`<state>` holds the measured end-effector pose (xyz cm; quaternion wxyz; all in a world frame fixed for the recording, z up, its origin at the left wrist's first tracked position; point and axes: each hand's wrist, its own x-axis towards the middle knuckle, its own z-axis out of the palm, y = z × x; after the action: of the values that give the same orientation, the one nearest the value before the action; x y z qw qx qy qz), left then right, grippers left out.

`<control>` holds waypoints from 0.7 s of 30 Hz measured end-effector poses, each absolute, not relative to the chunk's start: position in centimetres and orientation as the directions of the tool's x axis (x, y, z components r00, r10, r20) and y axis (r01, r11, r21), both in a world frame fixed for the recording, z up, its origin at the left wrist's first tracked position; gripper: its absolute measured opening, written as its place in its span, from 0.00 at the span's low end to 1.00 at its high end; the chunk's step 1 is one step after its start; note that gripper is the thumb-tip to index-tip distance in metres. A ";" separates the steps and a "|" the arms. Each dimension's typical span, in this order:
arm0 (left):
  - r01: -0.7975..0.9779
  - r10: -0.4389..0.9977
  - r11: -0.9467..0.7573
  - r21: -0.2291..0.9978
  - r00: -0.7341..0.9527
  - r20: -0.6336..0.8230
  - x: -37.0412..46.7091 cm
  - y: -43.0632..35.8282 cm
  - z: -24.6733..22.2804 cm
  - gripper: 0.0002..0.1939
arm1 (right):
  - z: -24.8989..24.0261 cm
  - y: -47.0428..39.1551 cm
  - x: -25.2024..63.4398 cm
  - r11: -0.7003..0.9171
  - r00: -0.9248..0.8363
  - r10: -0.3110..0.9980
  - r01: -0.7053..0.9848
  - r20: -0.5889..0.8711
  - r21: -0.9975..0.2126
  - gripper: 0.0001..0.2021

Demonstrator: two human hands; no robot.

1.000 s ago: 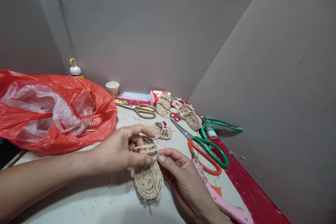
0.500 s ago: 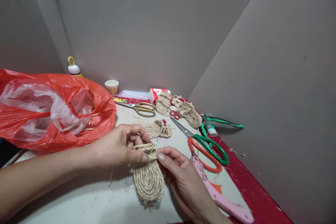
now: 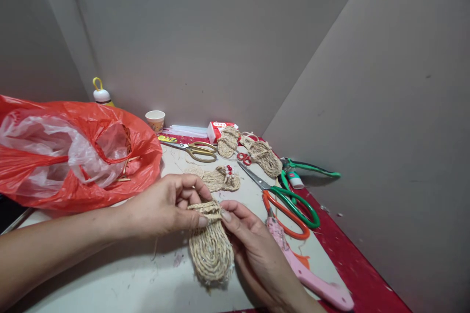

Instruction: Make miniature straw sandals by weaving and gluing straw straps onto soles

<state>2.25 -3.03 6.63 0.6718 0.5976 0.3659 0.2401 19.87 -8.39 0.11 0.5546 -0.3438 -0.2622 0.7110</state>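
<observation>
A small woven straw sandal (image 3: 211, 254), its sole made of coiled cord, is held over the table with its rounded end toward me. My left hand (image 3: 176, 205) pinches the strap end from the left, thumb across the cords. From the right, my right hand (image 3: 253, 244) grips the strap's edge between thumb and forefinger. Just beyond lies another straw sandal (image 3: 220, 179) with red and white beads on it. Further back rest more straw sandals, one (image 3: 228, 142) by a red and white box and one (image 3: 267, 158) to its right.
At left bulges a red plastic bag (image 3: 147, 166). Gold-handled scissors (image 3: 200, 151), green-handled scissors (image 3: 297, 205), orange-handled scissors (image 3: 293, 227) and a pink-handled tool (image 3: 323, 286) lie about. Behind are a paper cup (image 3: 155, 121), a box (image 3: 216, 131) and green pliers (image 3: 312, 168). Grey panels enclose the table.
The sandal's rounded end has swung slightly right and tilted a little. Both hands keep their pinch on it, almost in place. The view has shifted slightly.
</observation>
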 end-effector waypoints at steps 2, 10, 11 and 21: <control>0.113 0.758 0.164 0.980 0.621 -0.199 2.2 -3.0 6.6 0.12 | 0.2 -8.4 19.8 -0.247 -0.152 0.969 -0.595 -0.194 -0.765 0.06; 0.095 0.768 0.158 0.983 0.614 -0.183 2.2 -3.0 6.4 0.12 | -0.3 -8.4 20.1 -0.086 0.049 0.992 -0.392 -0.114 -0.916 0.09; 0.096 0.770 0.154 0.983 0.613 -0.181 2.2 -3.1 6.4 0.12 | -0.3 -8.5 20.1 -0.048 0.092 0.993 -0.312 -0.080 -0.949 0.09; 0.164 0.789 0.114 0.980 0.584 -0.190 2.6 -3.9 7.0 0.10 | -0.1 -9.1 20.3 0.440 0.076 0.837 0.494 0.542 -0.750 0.05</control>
<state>2.57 -3.93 6.96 0.6393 0.6192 0.3850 0.2443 20.32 -9.08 -0.13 0.5331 -0.5039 -0.6603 0.1607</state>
